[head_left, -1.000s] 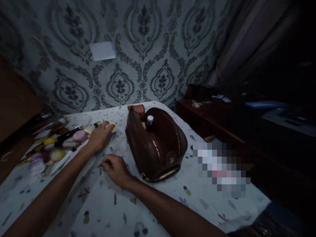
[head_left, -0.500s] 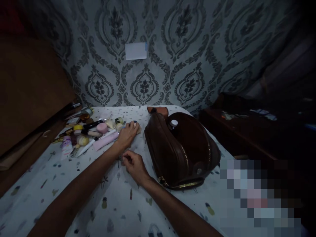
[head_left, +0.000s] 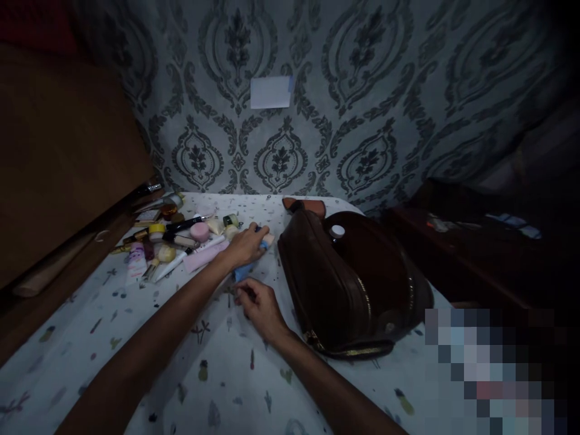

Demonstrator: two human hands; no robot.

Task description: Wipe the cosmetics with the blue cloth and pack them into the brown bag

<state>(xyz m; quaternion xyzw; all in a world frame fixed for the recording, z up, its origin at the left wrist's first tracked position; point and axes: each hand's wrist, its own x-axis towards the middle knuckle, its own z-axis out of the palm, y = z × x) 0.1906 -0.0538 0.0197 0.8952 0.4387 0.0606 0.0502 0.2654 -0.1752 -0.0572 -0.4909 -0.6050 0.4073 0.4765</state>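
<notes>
My left hand [head_left: 250, 246] is closed over a blue item [head_left: 243, 272], seemingly a tube, at the right end of a spread of cosmetics. Parts of the blue show below the palm and by the fingertips, where a beige end [head_left: 270, 240] also sticks out; the rest is covered. Just nearer to me, my right hand [head_left: 261, 307] has its fingers curled in a pinch, and whatever they hold, if anything, is hidden. A brown leather bag [head_left: 312, 284] with gold zips stands to the right of both hands. On its top shows a white round cap [head_left: 337, 231].
Left of my hands lie a pink tube [head_left: 205, 256], a pink round jar [head_left: 199, 231], a yellow-lidded jar [head_left: 157, 231] and several brushes and bottles. A brown board [head_left: 67, 157] leans at the left. Patterned wallpaper [head_left: 281, 154] rises behind the white printed cloth [head_left: 235, 374].
The whole view has shifted, so things sit farther right. More of the blue item now shows under my left hand. My right hand keeps its curled pose.
</notes>
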